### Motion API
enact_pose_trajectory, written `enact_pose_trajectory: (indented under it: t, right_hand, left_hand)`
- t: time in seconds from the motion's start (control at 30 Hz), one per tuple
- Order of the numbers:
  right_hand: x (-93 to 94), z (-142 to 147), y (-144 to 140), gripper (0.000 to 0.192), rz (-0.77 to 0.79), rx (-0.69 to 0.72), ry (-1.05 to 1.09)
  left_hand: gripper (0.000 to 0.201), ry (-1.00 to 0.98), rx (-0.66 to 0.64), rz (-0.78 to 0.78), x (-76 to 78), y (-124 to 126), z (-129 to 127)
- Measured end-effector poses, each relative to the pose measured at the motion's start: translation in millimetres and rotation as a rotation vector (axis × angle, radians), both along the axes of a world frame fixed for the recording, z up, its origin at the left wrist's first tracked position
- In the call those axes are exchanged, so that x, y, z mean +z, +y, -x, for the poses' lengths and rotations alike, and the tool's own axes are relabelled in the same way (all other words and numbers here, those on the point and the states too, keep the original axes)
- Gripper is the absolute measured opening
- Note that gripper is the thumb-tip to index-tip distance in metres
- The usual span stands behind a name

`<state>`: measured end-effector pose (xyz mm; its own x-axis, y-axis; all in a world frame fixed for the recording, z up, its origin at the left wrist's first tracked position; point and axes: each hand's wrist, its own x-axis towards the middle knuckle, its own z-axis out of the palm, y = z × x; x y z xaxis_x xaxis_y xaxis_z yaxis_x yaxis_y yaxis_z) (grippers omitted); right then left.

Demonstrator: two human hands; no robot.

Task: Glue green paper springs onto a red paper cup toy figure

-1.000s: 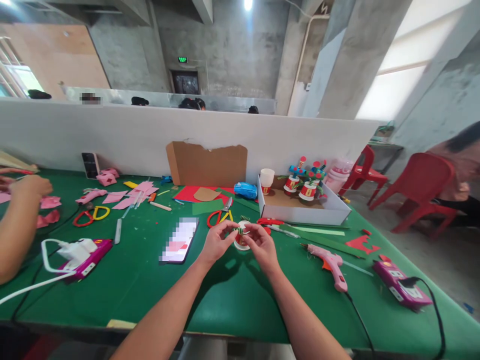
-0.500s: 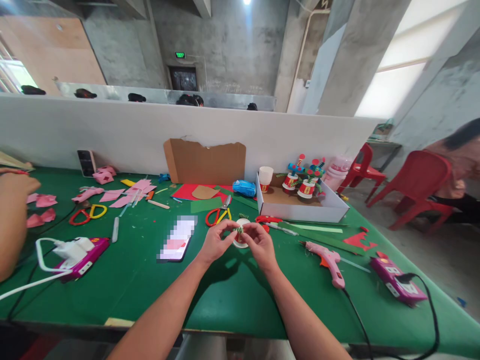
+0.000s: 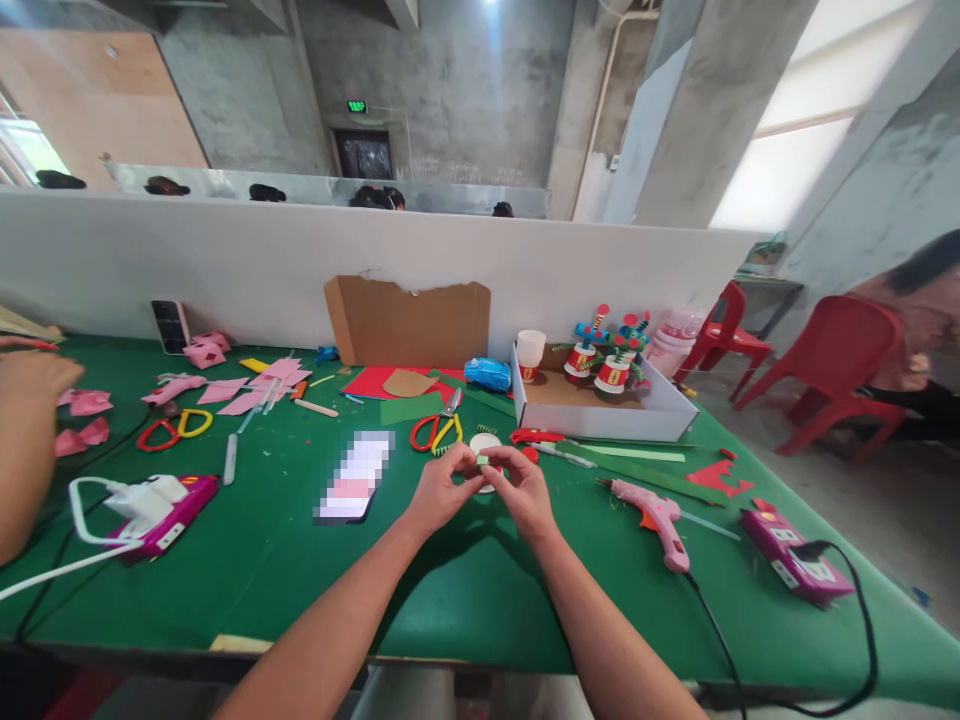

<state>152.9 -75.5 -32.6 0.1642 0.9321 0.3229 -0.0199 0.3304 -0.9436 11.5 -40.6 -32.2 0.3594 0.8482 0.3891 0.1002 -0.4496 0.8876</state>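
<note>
Pinching a small green coil (image 3: 481, 460) between left hand (image 3: 439, 490) and right hand (image 3: 525, 492), paper cup (image 3: 486, 443) just beyond undecorated, finished cup figures (image 3: 604, 360) boxed farther right

Both hands close in tighter now: left hand (image 3: 442, 492) and right hand (image 3: 525, 488) pinch the small green piece (image 3: 481, 460) together, hiding more of the paper cup (image 3: 486, 445) behind them.
</note>
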Motion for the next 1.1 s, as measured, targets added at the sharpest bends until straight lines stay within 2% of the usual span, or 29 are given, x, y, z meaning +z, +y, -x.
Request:
enact_pose_trajectory:
  t: [0.13, 0.27, 0.37, 0.5, 0.6, 0.7, 0.9, 1.1]
  right_hand:
    - [1.7, 2.1, -1.8, 0.028, 0.046, 0.098, 0.074]
    - [4.4, 0.4, -3.0, 0.028, -0.016, 0.013, 0.09]
    - [4.5, -0.4, -3.8, 0.022, -0.083, -0.06, 0.094]
    - [4.3, 1.1, -4.6, 0.016, -0.122, -0.042, 0.04]
    - [5.1, 2.1, -4.7, 0.012, -0.163, -0.02, -0.037]
    - [5.0, 2.1, -4.2, 0.014, -0.166, -0.015, -0.021]
    - [5.4, 1.4, -4.7, 0.018, -0.18, -0.004, -0.044]
    - [7.0, 1.4, -6.0, 0.012, -0.206, -0.021, -0.098]
  left_hand:
    - [0.029, 0.012, -0.02, 0.02, -2.7, -0.2, -0.2]
    - [0.03, -0.018, -0.082, 0.023, 3.9, -1.4, 3.2]
    - [0.03, -0.115, -0.103, 0.024, 10.0, -1.0, 7.8]
    - [0.032, -0.228, -0.13, 0.069, 13.0, 1.4, 10.6]
    - [0.03, -0.248, -0.177, 0.158, 13.9, 1.8, 8.8]
    - [0.03, -0.249, -0.209, 0.224, 16.1, 1.2, 6.8]
    - [0.028, -0.247, -0.164, 0.252, 20.3, 1.7, 7.7]
    - [0.024, -0.288, -0.179, 0.297, 21.1, 2.7, 7.9]
